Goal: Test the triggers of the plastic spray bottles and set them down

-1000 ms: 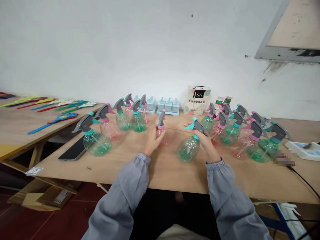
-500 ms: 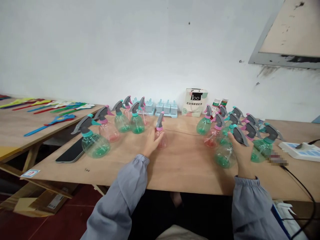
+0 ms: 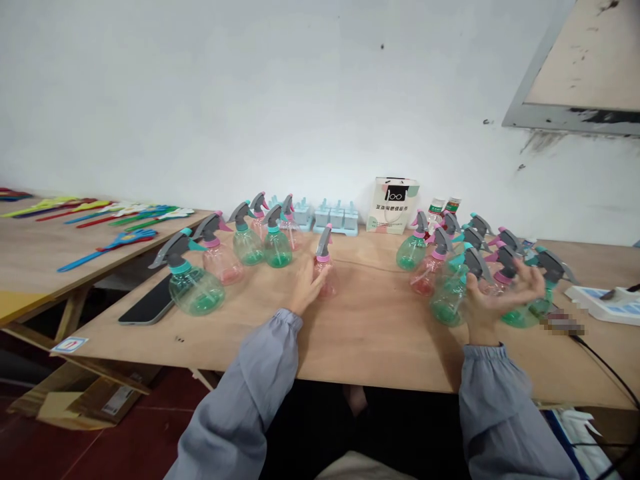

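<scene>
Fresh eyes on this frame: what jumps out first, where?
Spray bottles, clustered left and right on the wooden table. Between the clusters, the left grip holds a pink bottle; the right grip is spread open by a green bottle. Behind, a printed paper bag stands near the wall.

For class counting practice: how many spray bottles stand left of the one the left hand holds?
6: front green bottle by the phone; front pink bottle behind it; middle green bottle; right green bottle; rear pink bottle, right pink bottle behind those. Others may be hidden.
</scene>
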Action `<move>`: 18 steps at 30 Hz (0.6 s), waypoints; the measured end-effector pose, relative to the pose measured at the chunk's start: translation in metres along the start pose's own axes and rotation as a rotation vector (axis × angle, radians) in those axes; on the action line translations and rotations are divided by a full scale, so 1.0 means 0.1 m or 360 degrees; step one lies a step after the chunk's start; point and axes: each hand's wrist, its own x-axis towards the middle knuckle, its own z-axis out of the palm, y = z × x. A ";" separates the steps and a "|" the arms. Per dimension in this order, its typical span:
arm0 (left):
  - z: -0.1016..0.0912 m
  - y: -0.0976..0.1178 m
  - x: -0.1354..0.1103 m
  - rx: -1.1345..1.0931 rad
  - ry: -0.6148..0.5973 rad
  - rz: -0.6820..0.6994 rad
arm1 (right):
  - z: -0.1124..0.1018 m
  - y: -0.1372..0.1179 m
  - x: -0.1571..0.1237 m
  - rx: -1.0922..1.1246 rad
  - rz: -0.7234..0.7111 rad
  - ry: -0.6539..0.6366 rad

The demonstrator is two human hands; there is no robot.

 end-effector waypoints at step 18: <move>0.10 0.28 -0.15 0.0431 -0.0325 0.0572 | 1.19 -1.37 -0.98 0.1270 0.0619 -0.1305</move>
